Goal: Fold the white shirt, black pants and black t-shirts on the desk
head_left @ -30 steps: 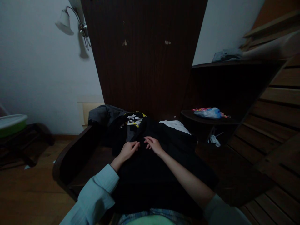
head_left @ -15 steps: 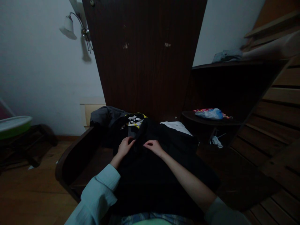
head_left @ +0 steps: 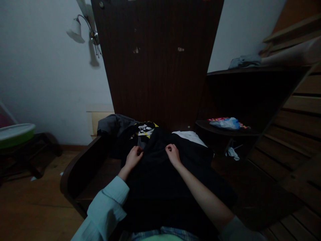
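Observation:
A black garment (head_left: pixel 160 180) lies spread over the dark wooden seat in front of me; its exact kind is lost in the dim light. My left hand (head_left: pixel 134 156) pinches its cloth on the left, fingers closed. Some way to the right, my right hand (head_left: pixel 173 154) grips the same black cloth between thumb and fingers. Just beyond the hands lies a black, white and yellow printed garment (head_left: pixel 145 130), partly covered by the black cloth. A grey garment (head_left: pixel 115 124) hangs over the seat's left arm, and a white cloth (head_left: pixel 189 137) shows behind on the right.
The curved wooden armrest (head_left: pixel 72 174) rises at the left. A tall dark panel (head_left: pixel 160 73) stands behind. On the right, a shelf (head_left: pixel 205 127) holds a plastic packet (head_left: pixel 225 123). A green basin (head_left: pixel 17 135) rests on a stool at far left.
My right hand has moved to the right, away from the left hand, and the black cloth between them is spread wider. My left hand has hardly moved.

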Demonstrator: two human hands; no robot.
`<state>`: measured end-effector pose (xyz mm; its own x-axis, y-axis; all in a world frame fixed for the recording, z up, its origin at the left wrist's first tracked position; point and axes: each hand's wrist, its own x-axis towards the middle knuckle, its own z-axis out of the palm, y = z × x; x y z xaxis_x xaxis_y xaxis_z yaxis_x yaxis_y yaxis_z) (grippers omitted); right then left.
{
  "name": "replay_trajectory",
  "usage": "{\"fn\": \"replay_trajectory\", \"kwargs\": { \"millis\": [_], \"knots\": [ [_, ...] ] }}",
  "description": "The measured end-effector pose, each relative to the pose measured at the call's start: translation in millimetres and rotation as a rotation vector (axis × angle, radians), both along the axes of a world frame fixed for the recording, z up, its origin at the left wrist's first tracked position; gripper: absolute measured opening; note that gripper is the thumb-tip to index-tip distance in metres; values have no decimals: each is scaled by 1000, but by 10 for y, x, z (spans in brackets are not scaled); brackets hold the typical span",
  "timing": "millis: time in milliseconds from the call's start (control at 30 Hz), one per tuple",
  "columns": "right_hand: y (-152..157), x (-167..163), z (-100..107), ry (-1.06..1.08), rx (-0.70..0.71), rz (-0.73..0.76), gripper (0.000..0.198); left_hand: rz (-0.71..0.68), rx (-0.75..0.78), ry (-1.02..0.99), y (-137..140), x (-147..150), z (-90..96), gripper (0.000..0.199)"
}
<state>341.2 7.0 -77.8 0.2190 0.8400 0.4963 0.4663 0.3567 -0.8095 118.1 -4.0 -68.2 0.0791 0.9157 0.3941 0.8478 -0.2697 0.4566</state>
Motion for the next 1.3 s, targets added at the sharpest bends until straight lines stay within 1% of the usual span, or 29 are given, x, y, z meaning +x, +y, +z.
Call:
{"fn": "replay_trajectory", "kwargs": {
  "millis": [67, 167, 300, 367, 433, 500, 567, 633, 800, 900, 1033, 1133, 1233, 1300],
  "knots": [
    [5, 1, -11, -27, 20, -3, 9, 16, 40, 3, -45, -3, 62, 14],
    [10, -9, -35, -97, 44, 41, 12, 16, 60, -8, -97, -16, 127, 16],
    [13, -52, -106, -268, 28, 120, 22, -145, 56, 38, -123, -6, 92, 22],
    [21, -70, -151, -326, -2, 145, 25, -181, 33, 78, -121, 11, 49, 25],
    [32, -77, -188, -361, -31, 158, 26, -151, -12, 106, -114, 20, 23, 29],
    [43, -77, -210, -380, -52, 158, 26, -69, -75, 117, -104, 14, 23, 31],
    [47, -76, -215, -391, -65, 155, 24, 20, -153, 120, -92, -6, 42, 26],
    [42, -76, -207, -391, -67, 152, 24, 67, -218, 126, -81, -30, 62, 18],
    [10, -72, -179, -312, -30, 115, 31, 70, -269, 139, -71, -44, 57, 10],
    [-20, -66, -185, -246, -54, 94, 32, 66, -285, 149, -106, -41, 39, 10],
    [-108, -68, -207, -208, -76, 94, 30, 59, -274, 111, -219, -116, 28, 12],
    [-195, -75, -233, -206, -76, 146, 28, 19, -241, 27, -321, -231, 34, 13],
    [-236, -75, -251, -235, -76, 169, 29, -29, -202, -3, -391, -330, 44, 13],
    [-203, -72, -229, -289, -41, 154, 32, -62, -142, -27, -409, -360, 43, 14]
  ]
}}
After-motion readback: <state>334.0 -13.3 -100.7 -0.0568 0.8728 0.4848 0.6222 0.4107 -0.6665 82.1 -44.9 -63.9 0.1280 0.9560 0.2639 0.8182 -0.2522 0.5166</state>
